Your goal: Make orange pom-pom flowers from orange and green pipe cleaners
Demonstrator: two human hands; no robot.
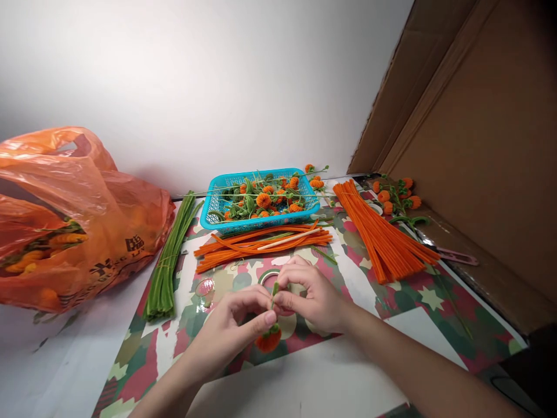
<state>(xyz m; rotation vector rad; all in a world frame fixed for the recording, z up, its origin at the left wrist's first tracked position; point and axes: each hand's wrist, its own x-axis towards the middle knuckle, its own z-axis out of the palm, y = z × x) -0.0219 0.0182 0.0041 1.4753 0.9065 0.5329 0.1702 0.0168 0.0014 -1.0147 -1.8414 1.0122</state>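
Between my two hands is a small pipe-cleaner flower (267,341) with an orange fuzzy head hanging downward and a green stem pointing up. My left hand (237,319) pinches it just above the orange head, thumb and fingers closed. The fingers of my right hand (308,293) are closed on the green stem (275,288) close beside the left fingertips. Just beyond the hands lie loose orange pipe cleaners (217,251) with a pale thin stick (289,239) on top. Partly hidden behind my fingers is a roll of tape (268,274).
A blue basket (204,220) holds several orange flowers and green pieces. Green pipe cleaners (165,273) lie left, orange ones (383,238) right. An orange plastic bag (130,203) stands far left. Finished-looking flowers (398,197) and pink-handled scissors (459,255) lie by the cardboard wall (470,145).
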